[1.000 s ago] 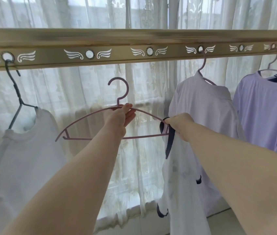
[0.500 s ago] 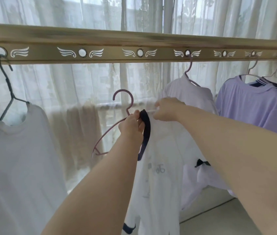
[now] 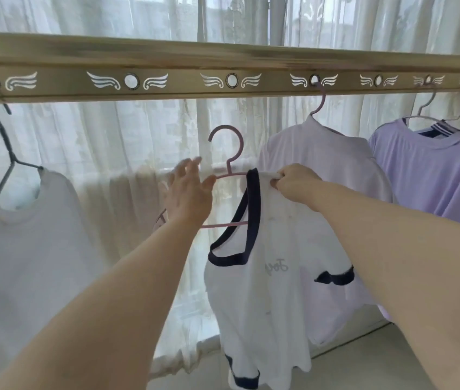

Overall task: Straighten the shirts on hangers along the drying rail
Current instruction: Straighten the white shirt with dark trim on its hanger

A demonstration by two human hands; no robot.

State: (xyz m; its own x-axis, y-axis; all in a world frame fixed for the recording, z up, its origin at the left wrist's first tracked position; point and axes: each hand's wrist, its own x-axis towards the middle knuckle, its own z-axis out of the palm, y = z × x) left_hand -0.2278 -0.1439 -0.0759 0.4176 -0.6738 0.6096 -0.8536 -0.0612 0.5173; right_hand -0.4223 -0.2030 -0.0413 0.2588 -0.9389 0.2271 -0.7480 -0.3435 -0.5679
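Rail [image 3: 223, 60] up top, gold, running the full width with its row of round holes, and we start at the far left. A dark hanger [image 3: 1, 142] is hooked into the first hole and hangs tilted, with a white shirt [image 3: 26, 263] draped from it.

Moving in, we find the left hand [image 3: 189, 192] raised in front of the left arm of the pink hanger [image 3: 233, 153]. Its fingers are spread apart and straight, gripping nothing. The thumb lies right by the hanger's bar, and we cannot tell whether it touches.

That pink hanger has its hook free in the air, below the rail and under the third hole, caught in none of them. On its right arm we see the trimmed shirt [image 3: 265, 291], white with dark edging. The neck opening is looped over the bar and the body droops down.

The right hand [image 3: 293, 184] has fingers curled tight, pinching the white cloth at the shoulder, just right of the dark collar band.

Behind it we've got a lilac shirt [image 3: 335, 170] hanging from the fourth hole. Further right comes a purple shirt [image 3: 425, 170], overlapped at the edge by a striped collar. A sheer curtain [image 3: 110, 136] backs the whole line.
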